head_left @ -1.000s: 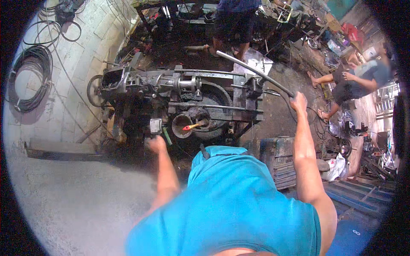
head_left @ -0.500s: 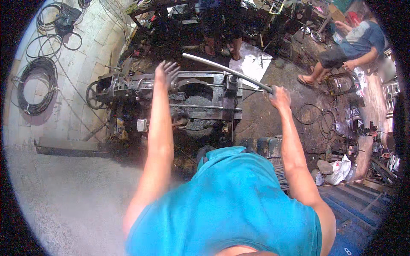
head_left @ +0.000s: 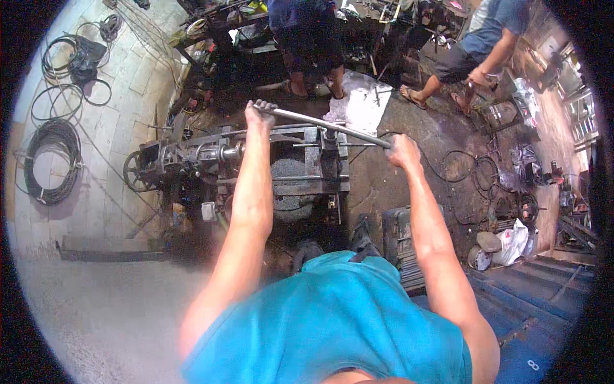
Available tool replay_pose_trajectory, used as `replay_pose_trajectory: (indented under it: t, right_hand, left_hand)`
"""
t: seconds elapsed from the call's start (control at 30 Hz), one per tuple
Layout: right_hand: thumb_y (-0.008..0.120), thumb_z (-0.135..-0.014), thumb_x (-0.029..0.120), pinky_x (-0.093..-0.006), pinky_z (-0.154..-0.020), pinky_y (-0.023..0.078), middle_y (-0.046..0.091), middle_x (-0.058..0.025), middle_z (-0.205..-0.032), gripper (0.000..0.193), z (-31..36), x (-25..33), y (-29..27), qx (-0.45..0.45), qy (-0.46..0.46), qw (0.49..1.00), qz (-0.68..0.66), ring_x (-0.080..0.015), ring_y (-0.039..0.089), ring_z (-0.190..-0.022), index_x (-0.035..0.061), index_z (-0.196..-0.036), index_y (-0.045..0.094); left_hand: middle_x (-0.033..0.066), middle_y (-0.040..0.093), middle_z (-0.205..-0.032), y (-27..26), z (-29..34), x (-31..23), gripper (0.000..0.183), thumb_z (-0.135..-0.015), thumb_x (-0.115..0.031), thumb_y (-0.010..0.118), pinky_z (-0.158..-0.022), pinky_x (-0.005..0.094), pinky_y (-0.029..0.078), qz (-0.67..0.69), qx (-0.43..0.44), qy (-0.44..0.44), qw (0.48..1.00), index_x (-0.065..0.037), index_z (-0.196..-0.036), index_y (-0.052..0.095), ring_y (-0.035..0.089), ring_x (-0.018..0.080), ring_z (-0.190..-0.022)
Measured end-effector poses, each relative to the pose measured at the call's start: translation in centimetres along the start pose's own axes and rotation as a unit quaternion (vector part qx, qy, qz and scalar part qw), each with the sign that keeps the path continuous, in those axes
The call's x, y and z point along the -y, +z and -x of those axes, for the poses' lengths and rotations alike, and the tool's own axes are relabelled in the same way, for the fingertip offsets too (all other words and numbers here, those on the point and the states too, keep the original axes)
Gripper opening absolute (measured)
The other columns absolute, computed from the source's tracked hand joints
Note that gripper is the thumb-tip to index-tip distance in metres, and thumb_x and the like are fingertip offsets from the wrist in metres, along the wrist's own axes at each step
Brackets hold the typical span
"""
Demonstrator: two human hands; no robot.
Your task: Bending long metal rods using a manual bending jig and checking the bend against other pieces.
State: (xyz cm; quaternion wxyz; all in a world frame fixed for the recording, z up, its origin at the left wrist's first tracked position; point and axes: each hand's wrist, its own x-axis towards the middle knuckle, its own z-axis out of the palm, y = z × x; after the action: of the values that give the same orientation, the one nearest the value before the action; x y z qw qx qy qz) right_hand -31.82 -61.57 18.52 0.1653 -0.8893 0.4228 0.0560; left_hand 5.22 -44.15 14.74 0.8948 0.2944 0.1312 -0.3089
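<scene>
A long grey metal bar (head_left: 323, 123) slants across in front of me, higher at its left end. My left hand (head_left: 259, 114) is closed around that left end. At the other end, my right hand (head_left: 404, 152) is wrapped tightly on the bar. Below the bar stands a greasy machine (head_left: 310, 187) with parallel rails, a handwheel (head_left: 133, 171) at its left and a pile of dark metal chips (head_left: 291, 176) in its middle. The bar seems to pass over the machine's upright block (head_left: 329, 144); whether they touch I cannot tell.
One person (head_left: 306, 38) stands beyond the machine; another (head_left: 486, 45) is at the far right, legs apart. A white sheet (head_left: 364, 102) lies on the floor. Cable coils (head_left: 54, 163) hang on the left wall. A toolbox-like case (head_left: 396, 233) and white sack (head_left: 511, 243) sit to my right.
My left hand was open and apart from the bar; now it grips the left end. The bar's left end has lowered slightly. The person at the right has risen from sitting.
</scene>
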Motion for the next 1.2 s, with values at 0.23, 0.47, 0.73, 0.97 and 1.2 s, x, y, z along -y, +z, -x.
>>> replay_pose_trajectory:
  t: [0.23, 0.47, 0.73, 0.97, 1.2]
  right_hand:
    - [0.06, -0.067, 0.016, -0.0441, -0.078, 0.052, 0.066, -0.0215, -0.094, 0.027, -2.3, 0.0, -0.3, 0.051, -0.013, 0.998, 0.032, -0.0358, 0.065, -0.09, 0.003, -0.089, 0.068]
    - [0.063, -0.065, 0.014, -0.0431, -0.072, 0.054, 0.066, -0.0198, -0.09, 0.023, -6.1, 2.1, -0.2, -0.026, -0.117, 0.991, 0.06, -0.0356, 0.066, -0.087, 0.0064, -0.085, 0.069]
    - [0.063, -0.079, 0.036, -0.0569, -0.102, 0.032, 0.025, -0.0159, -0.149, 0.081, -21.6, -1.7, -10.6, -0.311, -0.207, 0.926, -0.044, -0.04, 0.032, -0.132, 0.0177, -0.145, 0.02]
    - [0.063, -0.079, 0.032, -0.0435, -0.091, 0.043, 0.059, -0.0245, -0.112, 0.044, -24.6, -9.1, -6.2, -0.269, -0.19, 0.934, -0.137, -0.0373, 0.054, -0.109, 0.0024, -0.111, 0.058]
    - [0.059, -0.083, 0.031, -0.0371, -0.065, 0.049, 0.062, -0.0107, -0.076, 0.03, -21.1, -18.2, 12.0, -0.185, 0.028, 0.904, -0.383, -0.0232, 0.061, -0.072, 0.0019, -0.09, 0.062]
  left_hand:
    - [-0.0004, 0.029, -0.048, 0.5, -1.2, -1.5, 0.031, -0.086, -0.016, 0.031, -0.052, 0.0316, 0.033, 0.019, 0.009, -0.05, 0.999, -0.013, -0.055, 0.034, 0.029, 0.0149, -0.043]
    - [0.0, 0.026, -0.045, -4.7, 5.0, -5.8, 0.034, -0.087, -0.017, 0.031, -0.052, 0.0317, 0.032, 0.107, 0.032, 0.043, 0.993, -0.015, -0.053, 0.031, 0.026, 0.0161, -0.042]
    - [0.0125, 0.068, -0.086, -29.4, 41.0, -2.5, 0.038, -0.086, -0.037, 0.048, -0.072, 0.0339, 0.051, -0.436, -0.202, -0.09, 0.873, -0.003, -0.085, 0.065, 0.065, 0.0252, -0.081]
    - [0.0178, 0.06, -0.116, -30.6, 40.9, -4.8, 0.052, -0.093, -0.045, 0.039, -0.09, 0.0453, 0.044, -0.303, -0.276, 0.054, 0.911, -0.001, -0.116, 0.053, 0.059, 0.0326, -0.102]
    - [0.016, 0.06, -0.116, -27.8, 37.2, -2.7, 0.051, -0.091, -0.046, 0.045, -0.084, 0.0406, 0.049, -0.33, -0.211, -0.004, 0.92, -0.003, -0.118, 0.052, 0.062, 0.0312, -0.097]
